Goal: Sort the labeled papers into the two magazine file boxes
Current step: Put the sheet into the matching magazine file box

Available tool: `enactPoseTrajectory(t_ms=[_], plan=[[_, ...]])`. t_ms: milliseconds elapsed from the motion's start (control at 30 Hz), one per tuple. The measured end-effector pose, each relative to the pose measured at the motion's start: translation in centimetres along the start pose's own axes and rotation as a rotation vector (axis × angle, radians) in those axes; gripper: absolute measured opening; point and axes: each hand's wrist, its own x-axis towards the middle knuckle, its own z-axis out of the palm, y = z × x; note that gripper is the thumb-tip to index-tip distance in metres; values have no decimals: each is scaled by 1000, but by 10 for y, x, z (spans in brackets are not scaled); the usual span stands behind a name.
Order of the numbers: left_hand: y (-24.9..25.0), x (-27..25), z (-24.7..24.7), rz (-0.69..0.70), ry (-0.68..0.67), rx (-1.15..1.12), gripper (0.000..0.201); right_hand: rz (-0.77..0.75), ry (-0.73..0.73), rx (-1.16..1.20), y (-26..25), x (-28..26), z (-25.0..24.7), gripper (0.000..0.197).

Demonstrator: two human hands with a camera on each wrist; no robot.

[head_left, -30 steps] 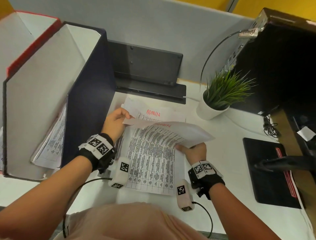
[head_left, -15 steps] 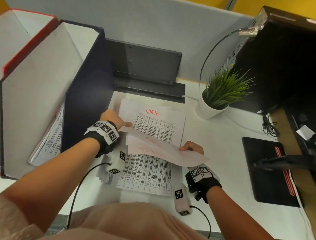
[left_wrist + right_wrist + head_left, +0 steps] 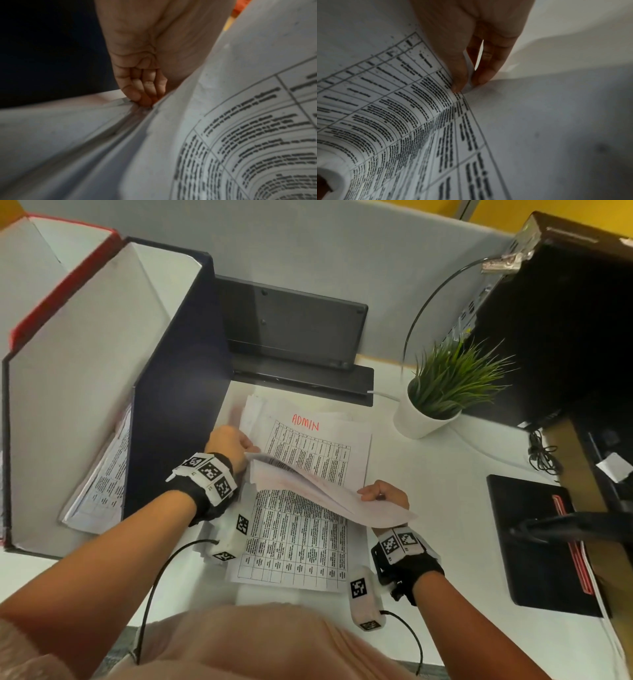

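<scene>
A stack of printed table sheets (image 3: 294, 542) lies on the white desk; its top sheet is headed ADMIN (image 3: 306, 422) in red. Above it I hold a lifted sheet (image 3: 325, 494), bowed across the stack. My left hand (image 3: 229, 446) grips its left edge, fingers (image 3: 144, 86) curled down at the paper edges. My right hand (image 3: 385, 494) pinches its right edge between thumb and finger (image 3: 458, 75). At the left stands the dark blue file box (image 3: 178, 392) with papers (image 3: 102, 484) inside. The red file box (image 3: 51, 292) is behind it.
A potted plant (image 3: 442, 395) stands right of the stack. A black stand (image 3: 291, 330) sits against the grey partition behind it. A black computer tower (image 3: 565, 320), cables (image 3: 541, 453) and a black mat (image 3: 534, 542) fill the right side.
The lifted sheet has come down and toward me, uncovering the ADMIN heading beneath. Both hands keep their hold on its edges and have barely shifted.
</scene>
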Motion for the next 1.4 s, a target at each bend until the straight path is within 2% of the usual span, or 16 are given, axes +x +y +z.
enactPoseTrajectory(t_ms=[100, 233, 333, 400, 467, 567, 633, 733, 800, 833, 933, 1000, 1067, 1167, 1267, 1400], plan=[[-3, -2, 3, 107, 58, 27, 16, 4, 0, -4, 0, -1, -1, 53], [-10, -4, 10, 170, 118, -110, 32, 37, 16, 9, 2, 2, -5, 47], [-11, -4, 11, 139, 123, -213, 26, -94, 0, -107, 4, 1, -7, 52], [-12, -4, 10, 123, 142, -270, 24, -145, 5, -177, 5, -1, -7, 48], [-13, -3, 10, 135, 151, -310, 20, -223, 23, -357, 6, -1, -8, 43], [-14, -4, 10, 177, 152, -333, 27, -337, 75, -608, 8, 1, -10, 39], [-15, -5, 10, 209, 139, -358, 32, -350, 82, -623, 7, -3, -8, 34], [-16, -6, 10, 233, 85, -399, 33, -319, 65, -567, 4, -5, -8, 62], [-16, -7, 10, 218, 60, -442, 31, -293, -9, -464, 2, -6, -8, 69], [-15, -8, 9, 213, 49, -450, 32, -279, -44, -432, 1, -5, -8, 67], [-10, -8, 7, 162, 25, -457, 35, -351, -31, -654, 0, -4, -8, 30], [-6, -5, 5, 65, 71, -424, 31, -337, -31, -750, -1, -5, -8, 21], [-3, 1, 2, -72, 149, -408, 28, -257, -31, -788, -2, -3, -8, 24], [3, 9, -1, -238, 168, -393, 38, -223, -27, -674, -1, -4, -9, 42], [7, 14, -4, -270, 94, -190, 39, -265, -15, -516, 1, -9, -10, 34], [11, 11, -7, -257, -20, 23, 52, -303, -18, -568, 1, -9, -11, 36]])
